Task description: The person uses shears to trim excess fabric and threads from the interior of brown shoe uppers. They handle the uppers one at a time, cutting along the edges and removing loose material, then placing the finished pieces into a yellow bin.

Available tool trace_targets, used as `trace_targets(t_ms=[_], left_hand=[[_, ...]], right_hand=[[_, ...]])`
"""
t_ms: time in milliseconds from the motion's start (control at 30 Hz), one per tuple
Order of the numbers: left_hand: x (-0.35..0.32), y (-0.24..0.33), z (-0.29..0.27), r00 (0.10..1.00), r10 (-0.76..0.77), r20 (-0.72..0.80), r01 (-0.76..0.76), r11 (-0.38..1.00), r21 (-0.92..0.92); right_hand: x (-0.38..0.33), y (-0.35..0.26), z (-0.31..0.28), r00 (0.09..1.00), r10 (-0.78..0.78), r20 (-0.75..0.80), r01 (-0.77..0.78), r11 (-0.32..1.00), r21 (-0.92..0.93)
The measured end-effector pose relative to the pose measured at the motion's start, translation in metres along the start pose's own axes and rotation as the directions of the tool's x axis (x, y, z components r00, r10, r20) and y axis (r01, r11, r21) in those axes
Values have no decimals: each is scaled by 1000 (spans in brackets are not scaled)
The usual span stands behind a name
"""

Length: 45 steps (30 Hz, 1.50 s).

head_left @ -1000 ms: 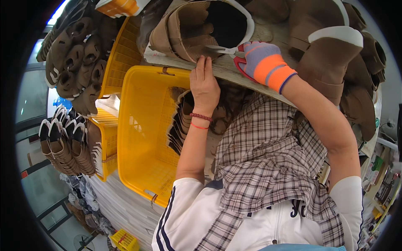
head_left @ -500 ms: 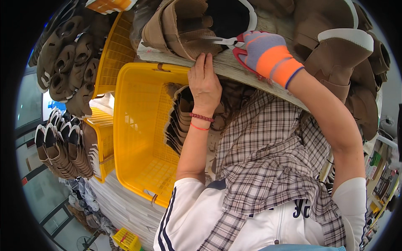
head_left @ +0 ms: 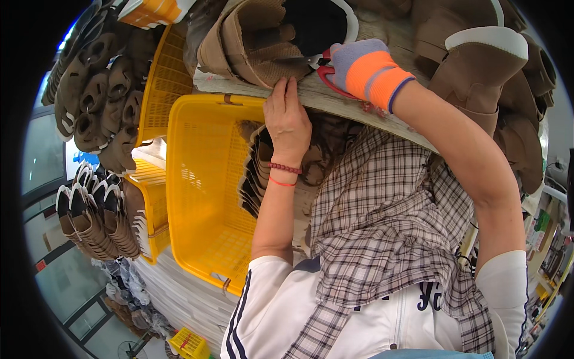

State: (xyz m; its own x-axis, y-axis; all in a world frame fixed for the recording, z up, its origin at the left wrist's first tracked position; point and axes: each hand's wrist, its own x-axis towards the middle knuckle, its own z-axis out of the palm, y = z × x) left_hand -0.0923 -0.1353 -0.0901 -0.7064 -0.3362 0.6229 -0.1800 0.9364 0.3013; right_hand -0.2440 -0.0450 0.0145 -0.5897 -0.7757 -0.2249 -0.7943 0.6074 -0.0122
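Worn wooden bench [head_left: 359, 103] is pressed by the flat, spread left hand [head_left: 288, 116]; red-handled scissors [head_left: 326, 67] are gripped by the gloved right hand [head_left: 366, 70] at a tan boot [head_left: 263, 42].

bright, even indoor light with soft shadows, sharp in the middle (straight edges bend toward the black fisheye rim).

I'm pressing my bare left hand [head_left: 288, 119] against a rough, weathered wooden board [head_left: 335, 99], its grey grain looking dry and matt. My right hand [head_left: 362, 69] is wearing a knitted cloth glove, and it's gripping scissors [head_left: 317, 64] with glossy red plastic handles and dull metal blades. The brown boot [head_left: 269, 36] I'm working on is showing soft, matt suede. The yellow basket [head_left: 203, 179] beside me is looking like smooth, shiny perforated plastic.
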Motion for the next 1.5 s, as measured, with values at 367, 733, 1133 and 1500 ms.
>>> trace_targets(t_ms=[367, 733, 1133, 1500], left_hand=[[1, 1, 0, 1000, -14, 21, 14, 1000, 20], [-1, 1, -3, 999, -29, 37, 28, 999, 16], [-4, 91, -5, 994, 24, -106, -43, 983, -178], [26, 236, 67, 905, 425, 6, -404, 864, -301]], right_hand=[[0, -2, 2, 998, -36, 50, 36, 999, 4], [-2, -9, 1, 996, -81, 25, 83, 990, -110], [-201, 55, 52, 964, 249, -92, -65, 557, 828], [-346, 95, 137, 825, 563, 35, 102, -209, 973]])
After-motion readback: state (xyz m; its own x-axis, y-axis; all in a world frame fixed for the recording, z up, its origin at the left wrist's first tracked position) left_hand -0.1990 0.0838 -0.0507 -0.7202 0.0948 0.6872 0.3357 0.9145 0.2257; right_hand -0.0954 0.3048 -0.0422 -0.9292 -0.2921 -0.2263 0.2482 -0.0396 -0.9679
